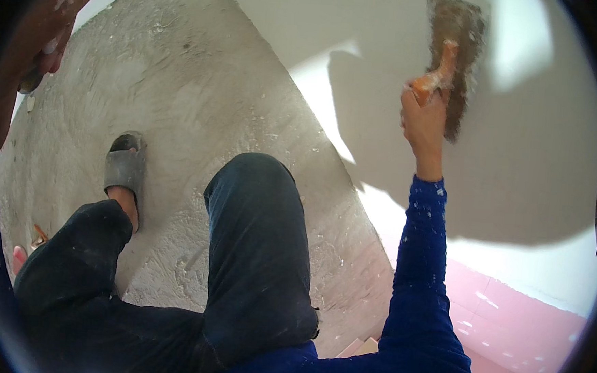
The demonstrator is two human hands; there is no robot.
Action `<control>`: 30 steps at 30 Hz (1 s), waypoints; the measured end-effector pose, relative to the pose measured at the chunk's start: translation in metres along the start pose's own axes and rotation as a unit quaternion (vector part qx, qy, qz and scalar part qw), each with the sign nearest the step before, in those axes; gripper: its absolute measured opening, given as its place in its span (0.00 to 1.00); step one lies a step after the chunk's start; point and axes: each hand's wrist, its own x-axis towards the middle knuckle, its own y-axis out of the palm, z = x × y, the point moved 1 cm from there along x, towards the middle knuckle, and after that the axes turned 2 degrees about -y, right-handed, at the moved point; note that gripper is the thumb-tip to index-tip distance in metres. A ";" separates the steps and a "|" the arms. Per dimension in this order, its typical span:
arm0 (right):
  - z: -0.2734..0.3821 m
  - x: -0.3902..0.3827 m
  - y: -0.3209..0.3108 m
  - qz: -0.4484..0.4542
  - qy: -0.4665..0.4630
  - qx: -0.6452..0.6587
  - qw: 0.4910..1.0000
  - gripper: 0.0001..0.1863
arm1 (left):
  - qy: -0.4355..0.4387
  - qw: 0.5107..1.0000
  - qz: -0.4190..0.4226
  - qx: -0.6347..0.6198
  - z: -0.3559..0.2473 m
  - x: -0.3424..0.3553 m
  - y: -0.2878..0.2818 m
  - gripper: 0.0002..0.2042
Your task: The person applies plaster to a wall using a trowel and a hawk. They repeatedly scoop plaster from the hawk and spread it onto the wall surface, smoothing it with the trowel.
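My right hand [424, 119] is closed round the orange handle [448, 62] of a plastering trowel [463, 80]. The trowel's long metal blade, smeared brown and grey, lies against the pale plastered wall [386, 89]. At the upper left, my left hand [57, 18] is partly cut off by the dark rim of the view. White spots mark its curled fingers, and a dark rounded end [30, 81] shows below them. What this hand holds is mostly hidden.
Rough grey concrete floor [182, 77] meets the wall along a slanting edge. My bent knee [257, 184] and grey slipper [126, 169] take up floor space. A pink wall section [509, 316] lies at lower right. Behind my left leg sits a small orange object [39, 235].
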 end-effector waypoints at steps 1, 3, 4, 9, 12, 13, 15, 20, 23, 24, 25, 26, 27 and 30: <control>-0.002 -0.010 -0.001 0.023 -0.035 -0.023 0.999 0.14 | 0.001 1.000 0.001 -0.001 -0.001 -0.001 -0.002 0.11; -0.014 -0.029 0.007 0.066 -0.101 -0.068 0.990 0.13 | 0.002 1.000 0.001 0.002 -0.001 -0.001 -0.003 0.11; -0.022 -0.037 0.022 0.087 -0.139 -0.089 0.982 0.14 | 0.002 1.000 0.002 0.003 -0.001 -0.001 -0.003 0.11; -0.065 -0.044 0.095 0.170 -0.082 -0.208 0.960 0.16 | 0.005 1.000 0.003 0.010 0.000 -0.001 -0.002 0.11; -0.080 -0.035 0.105 0.155 -0.077 -0.228 0.958 0.16 | 0.006 1.000 0.006 0.009 0.001 -0.002 -0.001 0.11; -0.083 -0.032 0.105 0.153 -0.076 -0.234 0.957 0.17 | 0.005 1.000 0.006 0.008 0.002 -0.001 0.000 0.11; -0.084 -0.028 0.102 0.134 -0.077 -0.235 0.960 0.17 | 0.007 1.000 0.006 0.007 0.002 -0.002 0.000 0.11; -0.059 -0.017 0.080 0.073 -0.082 -0.208 0.972 0.16 | 0.015 1.000 0.006 0.005 0.000 -0.003 0.002 0.11; -0.032 -0.004 0.048 0.017 -0.093 -0.202 0.975 0.19 | 0.015 1.000 0.008 -0.001 -0.002 -0.002 0.005 0.11; -0.023 -0.003 0.036 -0.004 -0.098 -0.180 0.979 0.19 | 0.014 1.000 0.008 -0.004 -0.002 -0.001 0.005 0.11; -0.015 -0.003 0.024 -0.029 -0.111 -0.152 0.982 0.19 | 0.013 1.000 0.009 -0.008 -0.002 0.000 0.005 0.11; -0.008 -0.004 0.014 -0.054 -0.134 -0.120 0.982 0.19 | 0.014 1.000 0.009 -0.010 -0.002 0.000 0.004 0.11; -0.005 -0.007 0.005 -0.036 -0.088 -0.117 0.989 0.18 | 0.013 1.000 0.009 -0.012 -0.002 0.000 0.003 0.11; -0.007 -0.022 -0.007 0.009 -0.042 -0.099 0.994 0.17 | 0.011 1.000 0.008 -0.012 -0.001 0.000 -0.001 0.11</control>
